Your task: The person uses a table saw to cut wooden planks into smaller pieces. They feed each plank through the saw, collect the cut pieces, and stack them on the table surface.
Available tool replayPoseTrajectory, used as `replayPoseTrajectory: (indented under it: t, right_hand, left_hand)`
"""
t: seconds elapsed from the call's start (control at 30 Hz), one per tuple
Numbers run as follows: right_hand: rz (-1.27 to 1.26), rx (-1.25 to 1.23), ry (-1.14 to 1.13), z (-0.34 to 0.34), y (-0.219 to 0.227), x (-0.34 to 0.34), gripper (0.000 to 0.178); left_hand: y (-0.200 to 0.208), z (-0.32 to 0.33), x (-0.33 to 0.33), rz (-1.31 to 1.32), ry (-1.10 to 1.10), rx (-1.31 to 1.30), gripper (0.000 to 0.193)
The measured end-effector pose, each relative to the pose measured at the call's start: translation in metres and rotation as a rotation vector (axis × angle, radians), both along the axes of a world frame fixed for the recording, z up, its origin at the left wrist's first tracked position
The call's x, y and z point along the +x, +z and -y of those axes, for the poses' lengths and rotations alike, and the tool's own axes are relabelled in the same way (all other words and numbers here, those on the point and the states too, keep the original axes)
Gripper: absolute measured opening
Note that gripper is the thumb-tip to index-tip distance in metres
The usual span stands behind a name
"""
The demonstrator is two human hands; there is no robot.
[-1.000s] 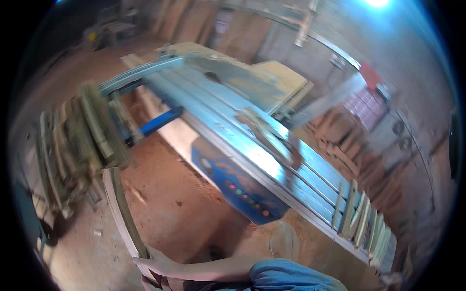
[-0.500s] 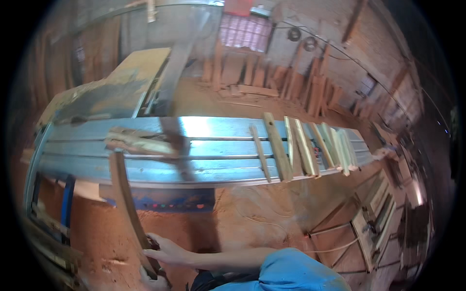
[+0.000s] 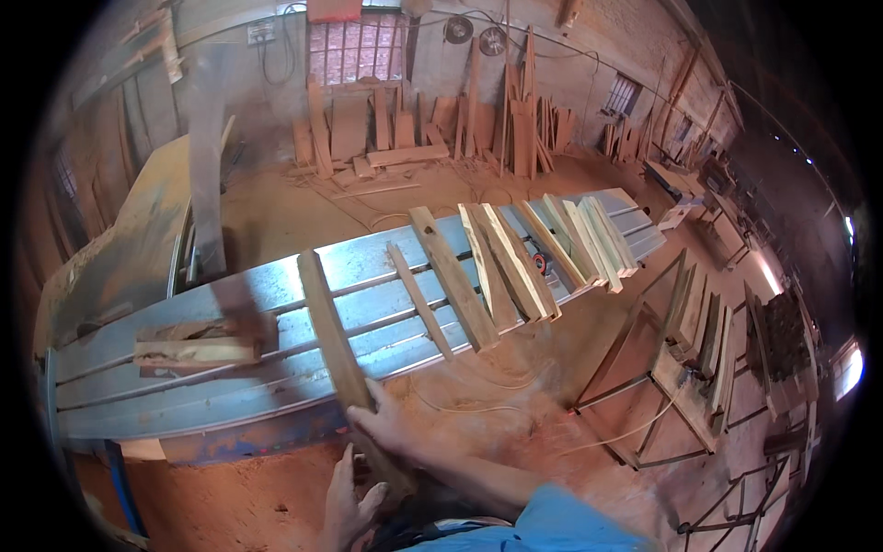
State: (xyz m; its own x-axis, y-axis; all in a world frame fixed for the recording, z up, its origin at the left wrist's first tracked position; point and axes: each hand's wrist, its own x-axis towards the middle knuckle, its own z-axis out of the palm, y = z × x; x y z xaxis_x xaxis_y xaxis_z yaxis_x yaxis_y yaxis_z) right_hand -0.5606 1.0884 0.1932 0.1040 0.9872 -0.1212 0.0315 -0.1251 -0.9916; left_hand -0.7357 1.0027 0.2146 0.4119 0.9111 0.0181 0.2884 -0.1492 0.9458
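Observation:
A long brown wooden plank (image 3: 333, 331) slants over the near edge of the metal-topped table (image 3: 276, 357), its far end on the tabletop and its near end by my body. My right hand (image 3: 384, 421) grips it past the table edge, thumb and fingers about its sides. Left of the near end is my left hand (image 3: 344, 501), fingers stretched and thumb apart; whether it touches the wood is hard to see. Farther right on the table lie a thin strip (image 3: 418, 299), a wide board (image 3: 452, 276) and several pale-edged boards (image 3: 515, 262).
A rough wood piece (image 3: 198, 350) lies at the table's left, beside an upright grey post (image 3: 208, 156). A small round red-and-black object (image 3: 539, 262) sits among the boards. At right, a metal rack (image 3: 685, 391) holds more boards. Scrap planks (image 3: 349, 129) lean against the far wall.
The plank has swung right, its far end now over the tabletop. My view has turned right. My left hand's fingers have spread from the plank's near end.

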Motion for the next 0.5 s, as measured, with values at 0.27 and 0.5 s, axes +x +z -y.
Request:
replayPoseTrajectory:
  t: [0.27, 0.5]
  right_hand:
    - [0.662, -0.235, -0.088, -0.063, 0.044, 0.153, 0.068]
    - [0.828, -0.287, -0.11, -0.109, 0.034, 0.197, 0.062]
  left_hand:
    - [-0.032, -0.054, 0.005, -0.132, 0.072, -0.23, 0.067]
    - [-0.071, -0.071, -0.012, -0.048, 0.263, -0.336, 0.062]
